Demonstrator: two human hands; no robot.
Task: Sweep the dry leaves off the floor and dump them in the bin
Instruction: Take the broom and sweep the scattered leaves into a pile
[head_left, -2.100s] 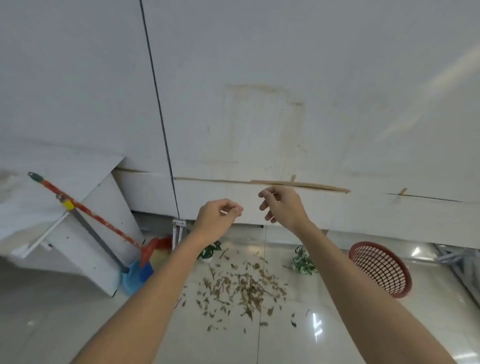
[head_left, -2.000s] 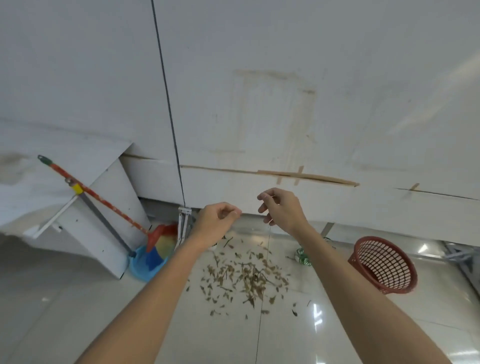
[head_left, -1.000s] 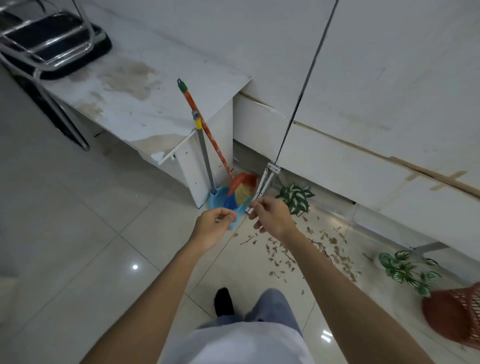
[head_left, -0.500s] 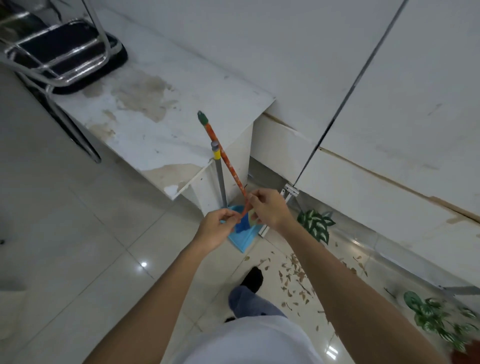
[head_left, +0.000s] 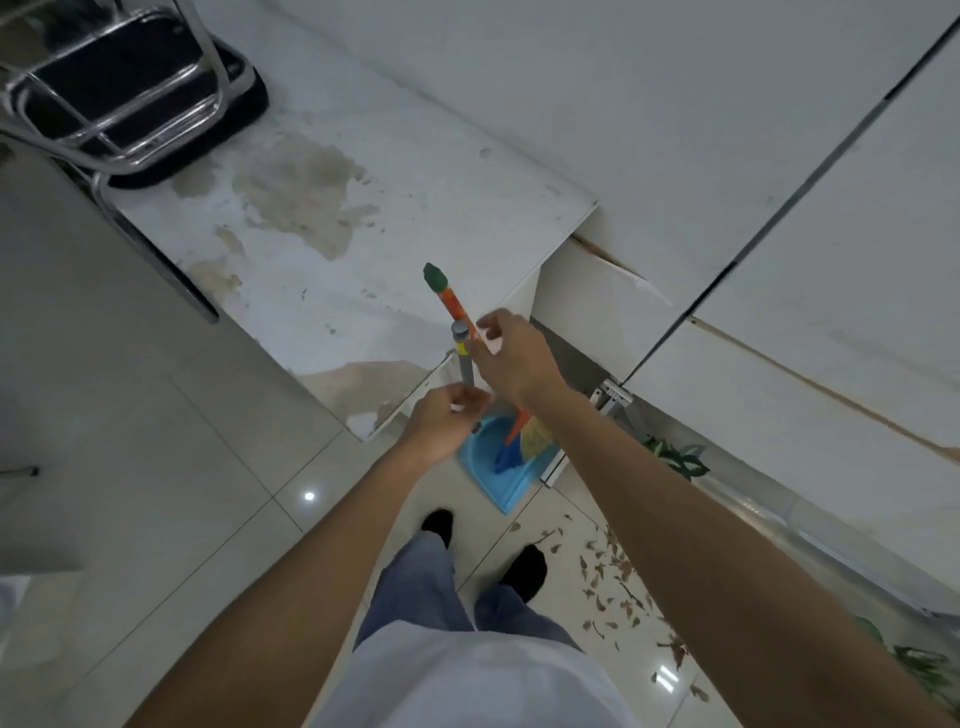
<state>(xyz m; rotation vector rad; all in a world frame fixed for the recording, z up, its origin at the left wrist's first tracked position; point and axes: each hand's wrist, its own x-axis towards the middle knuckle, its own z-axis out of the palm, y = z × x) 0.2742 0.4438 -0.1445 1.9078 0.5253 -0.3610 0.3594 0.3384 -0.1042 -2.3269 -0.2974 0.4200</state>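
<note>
The right hand (head_left: 511, 358) is now at the orange stick of the broom (head_left: 453, 304) with its fingers curled by it, and the left hand (head_left: 444, 423) is loosely curled beside the grey stick of the blue dustpan (head_left: 506, 491) — I cannot tell if either hand has a real hold yet. A moment ago both hands were up in the air, away from the tools. The dry leaves (head_left: 613, 571) lie on the floor (head_left: 156, 467) and the bin is out of sight — I think no sweeping has started.
</note>
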